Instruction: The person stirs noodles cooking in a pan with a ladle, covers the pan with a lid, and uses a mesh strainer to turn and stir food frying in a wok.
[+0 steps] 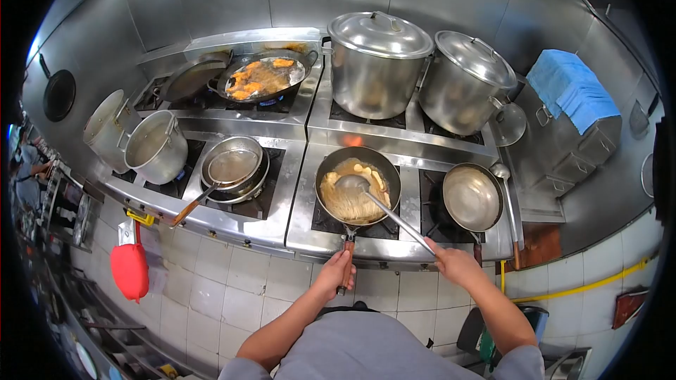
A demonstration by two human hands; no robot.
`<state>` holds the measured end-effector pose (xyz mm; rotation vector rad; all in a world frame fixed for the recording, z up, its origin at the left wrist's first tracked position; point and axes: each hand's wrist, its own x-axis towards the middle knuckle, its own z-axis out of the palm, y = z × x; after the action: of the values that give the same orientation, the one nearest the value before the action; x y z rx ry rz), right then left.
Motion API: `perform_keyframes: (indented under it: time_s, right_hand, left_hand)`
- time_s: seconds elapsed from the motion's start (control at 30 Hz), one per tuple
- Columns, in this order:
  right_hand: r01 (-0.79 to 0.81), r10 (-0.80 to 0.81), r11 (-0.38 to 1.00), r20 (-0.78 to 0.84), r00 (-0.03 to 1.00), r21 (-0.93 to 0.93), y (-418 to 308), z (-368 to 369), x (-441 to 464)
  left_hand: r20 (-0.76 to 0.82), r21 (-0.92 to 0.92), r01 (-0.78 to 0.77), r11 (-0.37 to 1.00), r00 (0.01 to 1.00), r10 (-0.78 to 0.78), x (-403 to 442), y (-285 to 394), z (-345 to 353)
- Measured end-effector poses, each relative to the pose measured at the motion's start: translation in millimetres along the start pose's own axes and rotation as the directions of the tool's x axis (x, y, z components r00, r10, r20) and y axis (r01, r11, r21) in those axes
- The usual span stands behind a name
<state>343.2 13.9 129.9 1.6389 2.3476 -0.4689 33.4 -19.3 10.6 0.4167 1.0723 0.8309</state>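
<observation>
On the stove (294,176), noodles (345,202) lie in a pan (391,169) between a strainer (232,167) on its left and another pan (472,198) on its right, with 2 lidded pots (377,84) behind.

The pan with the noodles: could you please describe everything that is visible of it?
The pan is round, dark and metallic-looking, with a brown, wood-like handle pointing toward the person. It is over a front burner of the steel stove. Inside are pale noodles in brownish liquid. The left hand grips the handle; a ladle's bowl rests among the noodles.
</observation>
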Motion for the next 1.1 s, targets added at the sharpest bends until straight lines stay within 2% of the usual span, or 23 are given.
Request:
perform_keyframes:
  time_s: [0.13,0.2,0.23,0.3,0.33,0.4,0.43,0.47,0.5,0.63,0.7,0.73,0.8,0.83,0.87,0.9,0.93,1.0,1.1]
  right_hand:
    - [0.051,-0.05,0.997,0.01,0.999,-0.062,-10.5,-7.1,-3.4]
    - [0.159,-0.149,0.968,-0.064,0.987,0.195,-2.3,-10.2,-5.8]
    - [0.16,-0.15,0.968,-0.063,0.987,0.194,-0.5,-11.4,-8.4]
    - [0.066,-0.043,0.959,-0.087,0.995,0.276,2.4,-11.0,-15.7]
    - [0.067,-0.046,0.96,-0.083,0.996,0.273,2.9,-7.6,-16.9]
    - [0.001,0.054,0.897,-0.111,0.992,0.442,4.2,1.6,-16.4]
    - [0.001,0.053,0.898,-0.111,0.992,0.441,7.6,6.9,-11.7]
    - [-0.135,0.105,0.631,0.088,0.991,0.764,12.3,13.7,-4.5]
    - [-0.296,0.069,0.251,0.288,0.955,0.922,13.2,16.1,0.0]
    - [-0.4,0.104,0.177,0.387,0.916,0.899,15.3,8.4,20.3]
    - [-0.36,0.111,0.418,0.347,0.931,0.834,16.9,5.8,28.7]
    - [-0.359,0.108,0.416,0.346,0.932,0.836,12.9,0.7,31.2]
    - [-0.191,0.134,0.801,0.14,0.981,0.567,2.1,-8.2,31.5]
    - [-0.191,0.135,0.801,0.14,0.981,0.568,2.0,-5.3,31.3]
    - [-0.055,0.084,0.945,-0.077,0.993,0.322,1.6,-0.3,31.5]
    - [0.039,-0.032,0.999,-0.268,0.963,0.022,-2.0,0.7,31.9]
    - [0.048,-0.042,0.999,-0.267,0.963,0.015,-4.9,-1.8,29.5]
    - [-0.034,0.062,0.995,-0.308,0.95,0.096,-12.9,-12.3,19.0]
    - [-0.052,0.09,0.992,-0.354,0.931,0.117,-12.3,-11.6,5.7]
  left_hand:
    - [0.011,-0.015,-0.002,1.0,1.0,0.002,1.8,-0.4,-2.6]
    - [0.013,0.002,0.007,1.0,1.0,-0.007,3.4,-1.2,-4.2]
    - [0.013,0.0,0.006,1.0,1.0,-0.006,3.6,-0.3,-4.8]
    - [0.024,0.008,0.014,1.0,1.0,-0.014,2.1,-0.8,-4.7]
    - [0.023,0.001,0.014,1.0,1.0,-0.014,1.7,-1.1,-5.1]
    - [0.031,-0.007,0.008,1.0,1.0,-0.008,1.3,-0.1,-5.7]
    - [0.031,-0.008,0.008,1.0,0.999,-0.007,1.1,0.5,-5.3]
    - [0.027,-0.007,0.014,1.0,1.0,-0.014,0.9,1.4,-4.7]
    - [0.023,-0.004,0.021,1.0,1.0,-0.021,0.8,1.9,-4.4]
    - [0.033,-0.021,0.021,1.0,0.999,-0.02,1.2,1.7,-3.2]
    - [0.036,-0.023,0.013,1.0,0.999,-0.012,-0.2,2.2,-2.8]
    - [0.034,-0.02,0.013,1.0,0.999,-0.012,-0.4,3.3,-2.7]
    - [0.04,-0.033,0.0,0.999,0.999,0.001,-0.8,2.9,-1.6]
    - [0.04,-0.032,0.0,0.999,0.999,0.001,-1.1,2.9,-1.2]
    - [0.036,-0.019,0.006,1.0,0.999,-0.006,-1.8,3.7,-1.3]
    - [0.03,-0.009,0.009,1.0,1.0,-0.009,-2.1,5.0,-2.5]
    - [0.025,-0.017,0.004,1.0,1.0,-0.003,-2.0,5.7,-3.7]
    - [0.035,-0.018,0.014,1.0,0.999,-0.014,-2.1,5.6,-7.2]
    - [0.056,-0.02,0.007,1.0,0.998,-0.006,-2.9,6.6,-12.5]
